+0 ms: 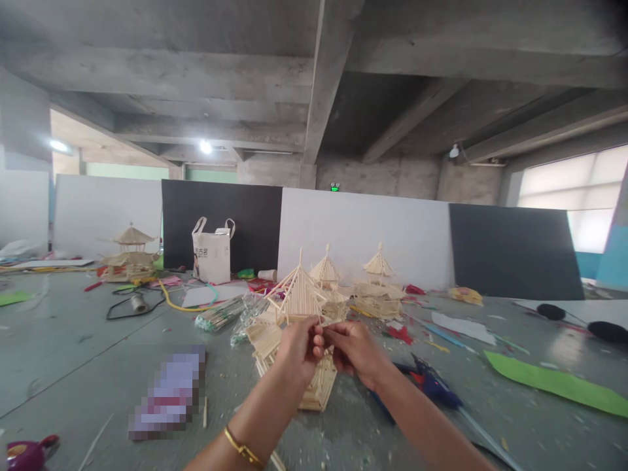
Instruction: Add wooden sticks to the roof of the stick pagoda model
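Observation:
In front of me stands a pagoda model (300, 297) built from thin wooden sticks, with a pointed, half-covered roof and layered lower tiers. My left hand (301, 347), below a gold bracelet on the wrist, is at the near side of the model with its fingers curled closed. Touching or almost touching it, my right hand (357, 350) is closed in a pinch. Whatever the fingertips hold is too small and too hidden to name. Both hands cover part of the model's middle. A blue glue gun (434, 386) lies to the right of my right forearm.
More stick pagodas (380, 288) stand behind, and another (130, 252) at far left. Bundled sticks (223, 314) in plastic lie left of the model. A white bag (212, 257), a purple pixelated object (169, 392), green paper (554, 383) and scraps lie around the grey table (73, 347).

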Action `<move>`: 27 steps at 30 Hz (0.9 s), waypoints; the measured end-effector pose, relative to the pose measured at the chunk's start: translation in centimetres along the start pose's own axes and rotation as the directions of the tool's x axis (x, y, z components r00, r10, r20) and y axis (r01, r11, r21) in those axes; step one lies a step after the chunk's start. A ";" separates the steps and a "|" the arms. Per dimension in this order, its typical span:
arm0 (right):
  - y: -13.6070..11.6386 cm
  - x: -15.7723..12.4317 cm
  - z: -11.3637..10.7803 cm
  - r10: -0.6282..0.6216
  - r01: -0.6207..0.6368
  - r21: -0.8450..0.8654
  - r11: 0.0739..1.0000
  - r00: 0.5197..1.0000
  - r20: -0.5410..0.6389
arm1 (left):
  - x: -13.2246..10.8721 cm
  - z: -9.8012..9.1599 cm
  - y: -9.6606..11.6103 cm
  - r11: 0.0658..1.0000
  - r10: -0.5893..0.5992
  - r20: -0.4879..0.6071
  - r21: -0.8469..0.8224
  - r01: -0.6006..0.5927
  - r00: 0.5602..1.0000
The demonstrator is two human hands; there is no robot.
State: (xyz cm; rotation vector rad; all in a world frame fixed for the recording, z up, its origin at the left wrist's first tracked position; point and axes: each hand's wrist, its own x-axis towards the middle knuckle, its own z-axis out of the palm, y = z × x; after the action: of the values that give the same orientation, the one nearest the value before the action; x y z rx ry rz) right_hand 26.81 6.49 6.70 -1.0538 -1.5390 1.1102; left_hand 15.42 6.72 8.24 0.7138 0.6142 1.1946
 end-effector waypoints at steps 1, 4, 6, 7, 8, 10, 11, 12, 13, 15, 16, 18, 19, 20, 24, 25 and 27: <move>0.0 0.0 0.0 0.002 -0.002 0.000 1.000 1.000 0.000 | 0.0 0.0 0.0 1.000 -0.003 -0.006 -0.006 0.003 1.000; -0.2 -0.1 0.0 0.004 -0.004 -0.003 1.000 1.000 -0.006 | 0.1 0.0 0.0 1.000 -0.010 -0.034 -0.023 0.009 0.999; -0.2 -0.2 -0.1 0.002 -0.002 -0.007 1.000 1.000 -0.007 | 0.1 0.1 0.0 1.000 -0.017 -0.044 -0.027 0.016 0.999; -0.2 -0.2 -0.1 0.001 -0.002 -0.009 1.000 1.000 -0.006 | 0.1 0.1 0.0 0.999 -0.020 -0.050 -0.028 0.019 0.999; -0.2 -0.2 -0.1 0.001 -0.001 -0.011 1.000 1.000 -0.005 | 0.0 0.1 0.0 0.999 -0.025 -0.054 -0.027 0.023 0.998; -0.3 -0.3 -0.1 0.003 -0.003 -0.013 1.000 1.000 -0.002 | -0.1 0.2 0.0 0.999 -0.027 -0.058 -0.022 0.026 0.998; -0.3 -0.4 -0.1 0.003 -0.003 -0.012 1.000 1.000 0.001 | -0.2 0.2 -0.1 1.000 -0.026 -0.058 -0.016 0.025 0.998; -0.4 -0.4 -0.1 0.004 -0.004 -0.011 1.000 1.000 0.007 | -0.2 0.2 -0.1 1.000 -0.022 -0.058 -0.007 0.021 0.998; -0.5 -0.5 -0.1 0.003 -0.003 -0.009 1.000 1.000 0.016 | -0.3 0.2 -0.1 1.000 -0.015 -0.056 0.004 0.015 0.998; -0.8 -0.7 -0.2 0.001 -0.001 -0.006 1.000 0.999 0.045 | -0.6 0.2 -0.2 0.999 0.008 -0.049 0.032 -0.007 0.999; -0.9 -0.8 -0.3 -0.002 0.002 -0.005 1.000 0.998 0.063 | -0.8 0.1 -0.2 0.999 0.021 -0.043 0.048 -0.019 0.999; -1.3 -1.2 -0.3 -0.013 0.013 -0.004 1.000 0.994 0.105 | -1.5 0.0 -0.2 0.995 0.053 -0.019 0.082 -0.051 0.998; -1.5 -1.4 -0.2 -0.022 0.022 -0.006 1.000 0.992 0.125 | -1.9 0.0 -0.1 0.993 0.070 -0.005 0.098 -0.069 0.998; -1.7 -1.7 -0.1 -0.032 0.033 -0.008 0.999 0.989 0.144 | -2.4 -0.1 0.0 0.990 0.087 0.008 0.114 -0.088 0.996; -2.2 -3.0 1.3 -0.075 0.081 -0.018 0.997 0.977 0.197 | -4.8 -0.8 0.6 0.967 0.157 0.030 0.197 -0.160 0.987; -2.3 -3.4 1.9 -0.088 0.095 -0.026 0.995 0.976 0.200 | -5.4 -1.1 0.7 0.951 0.185 0.034 0.244 -0.188 0.982; -2.4 -4.1 3.0 -0.105 0.114 -0.034 0.993 0.974 0.200 | -6.5 -1.8 1.0 0.892 0.265 0.050 0.366 -0.265 0.963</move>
State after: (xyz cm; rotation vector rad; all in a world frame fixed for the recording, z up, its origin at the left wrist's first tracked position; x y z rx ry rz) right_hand 24.39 1.52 7.80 -0.8978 -1.7655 1.1357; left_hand 11.77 0.92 8.19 1.1466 0.7724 1.3455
